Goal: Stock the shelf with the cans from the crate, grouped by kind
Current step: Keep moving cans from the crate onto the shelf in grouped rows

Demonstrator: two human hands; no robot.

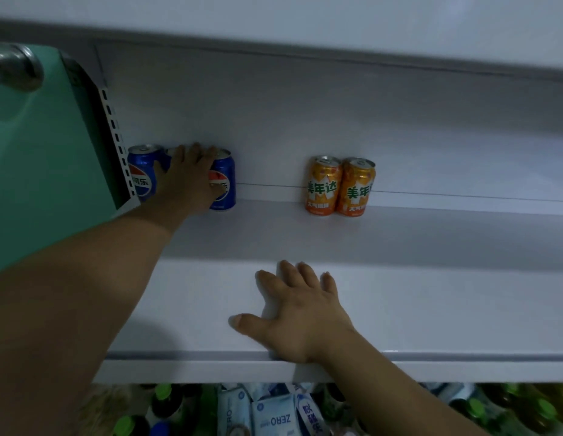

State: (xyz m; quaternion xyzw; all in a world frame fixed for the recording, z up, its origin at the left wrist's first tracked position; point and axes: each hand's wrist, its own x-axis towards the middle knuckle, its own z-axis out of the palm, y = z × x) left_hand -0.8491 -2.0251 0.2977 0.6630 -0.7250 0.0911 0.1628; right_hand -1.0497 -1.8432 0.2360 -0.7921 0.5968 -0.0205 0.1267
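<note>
Risk: my left hand [185, 180] wraps middle Pepsi can [170, 153], mostly hidden, fingers over its top. Careless withdrawal tips right Pepsi can [223, 184] or left Pepsi can [141, 174], both tight beside grip. Shelf upright [116, 136] hems left; bare shelf [431, 294] runs right to Mirinda cans [324, 187]. Right hand [305, 313] flat, spread, empty, nearer me on shelf front.

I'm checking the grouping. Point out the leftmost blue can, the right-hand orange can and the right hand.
leftmost blue can [142, 180]: head view, on its front label.
right-hand orange can [357, 188]: head view, on its front label.
right hand [305, 313]: head view, on the back of the hand.
</note>
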